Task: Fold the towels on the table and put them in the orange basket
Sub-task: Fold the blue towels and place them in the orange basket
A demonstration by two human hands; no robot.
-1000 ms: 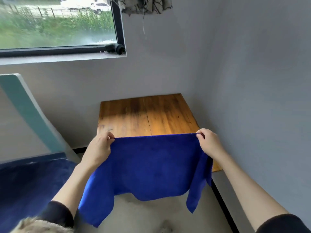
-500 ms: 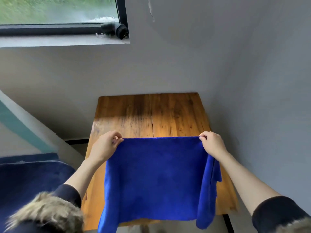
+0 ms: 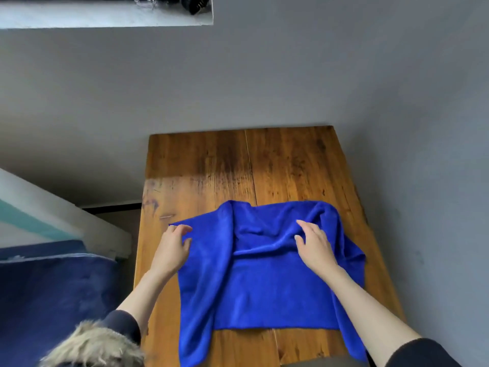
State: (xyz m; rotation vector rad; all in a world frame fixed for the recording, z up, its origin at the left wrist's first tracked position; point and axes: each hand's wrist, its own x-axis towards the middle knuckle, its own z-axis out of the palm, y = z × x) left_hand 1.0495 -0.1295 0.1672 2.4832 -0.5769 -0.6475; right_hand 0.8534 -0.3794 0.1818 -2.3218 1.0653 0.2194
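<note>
A blue towel [image 3: 254, 282] lies rumpled on the wooden table [image 3: 201, 165], with loose folds along its far edge and its near corners hanging over the table's front edge. My left hand [image 3: 170, 251] hovers at the towel's far left corner, fingers loosely curled, thumb touching the cloth's edge. My right hand [image 3: 315, 247] rests on the wrinkled middle-right part of the towel with relaxed fingers. No orange basket is in view.
The table stands in a corner, with grey walls [image 3: 423, 128] behind and to its right. A dark blue bed or sofa surface [image 3: 53, 300] and a white and teal slanted board [image 3: 39, 215] are on the left. A window sill [image 3: 105, 17] is at the top left.
The towel, held up stretched by its two top corners before, now lies on the table. Both hands have let go of the corners and rest at or on the cloth.
</note>
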